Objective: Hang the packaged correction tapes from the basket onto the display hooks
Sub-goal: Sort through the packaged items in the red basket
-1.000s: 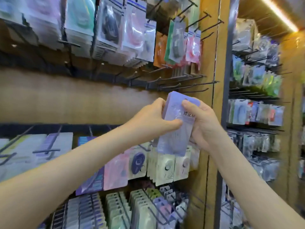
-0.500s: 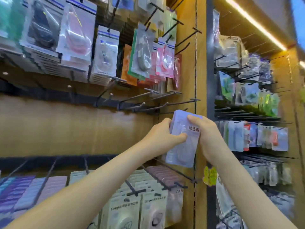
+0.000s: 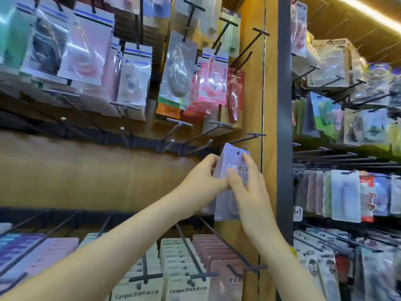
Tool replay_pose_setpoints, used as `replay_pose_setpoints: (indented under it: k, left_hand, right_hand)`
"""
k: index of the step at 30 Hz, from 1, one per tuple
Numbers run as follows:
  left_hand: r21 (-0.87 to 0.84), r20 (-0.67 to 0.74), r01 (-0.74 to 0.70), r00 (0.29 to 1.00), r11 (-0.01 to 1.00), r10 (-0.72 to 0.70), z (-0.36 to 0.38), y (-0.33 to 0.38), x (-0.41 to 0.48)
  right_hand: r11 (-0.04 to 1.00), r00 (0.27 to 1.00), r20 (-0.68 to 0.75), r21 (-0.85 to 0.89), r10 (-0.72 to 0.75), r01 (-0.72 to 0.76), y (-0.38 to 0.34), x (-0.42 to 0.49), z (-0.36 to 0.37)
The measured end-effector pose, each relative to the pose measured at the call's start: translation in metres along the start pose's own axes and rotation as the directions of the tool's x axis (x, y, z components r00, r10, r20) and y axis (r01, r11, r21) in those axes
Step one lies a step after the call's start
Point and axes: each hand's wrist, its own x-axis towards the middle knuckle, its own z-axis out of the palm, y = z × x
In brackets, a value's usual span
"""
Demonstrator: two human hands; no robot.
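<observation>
Near the right edge of the display wall, just below the rail of bare hooks, both hands hold the packaged correction tapes (image 3: 233, 157) up in the air. The left hand (image 3: 204, 177) has its grip curled round the left side. The right hand (image 3: 247, 192) pinches the front, thumb on the printed face and fingers on the far edge. The lilac bundle looks thicker than one pack, but the count cannot be told. Its hang hole (image 3: 238, 152) shows at the top, and the closest empty hook (image 3: 256, 134) sits just above and beside it, apart from it.

The main risk, as I judge it, is missing that hole. It is small, and the hook ends in a crossbar, so the card has to be angled to pass over the bar. If several packs are held together and their holes are not lined up, the hook tip could catch only the front card and push the rest back or loose.

The right thumb lies close under the hole and could block the hook or get jabbed. Both grips sit on the upper half, so the lower part of the bundle could fan open. A dropped pack would fall onto the full lower row (image 3: 186, 290) or past it.

The wooden upright (image 3: 268, 105) stands right beside the right hand and leaves little room to swing the packs sideways.
</observation>
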Motion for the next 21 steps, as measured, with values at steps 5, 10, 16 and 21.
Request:
replay_pose_setpoints:
  k: [5, 10, 16, 21]
  left_hand:
    - [-0.023, 0.094, -0.024, 0.995, 0.999, 0.026, -0.004, 0.005, -0.003]
    - [-0.106, 0.427, 0.073, 0.904, 0.992, -0.021, -0.024, 0.003, -0.012]
    - [-0.205, 0.291, 0.119, 0.955, 0.972, -0.056, -0.037, -0.016, -0.015]
    - [-0.073, 0.073, 0.06, 0.996, 0.996, -0.055, -0.049, -0.02, -0.011]
  right_hand:
    - [0.956, 0.983, 0.145, 0.253, 0.112, -0.146, -0.004, 0.0, 0.005]
    - [0.962, 0.991, 0.042, 0.237, 0.128, -0.134, -0.005, 0.003, 0.001]
    - [0.996, 0.994, -0.11, 0.077, -0.026, 0.035, -0.002, 0.003, -0.001]
    - [0.974, 0.988, -0.118, -0.215, -0.099, 0.072, -0.001, 0.01, 0.006]
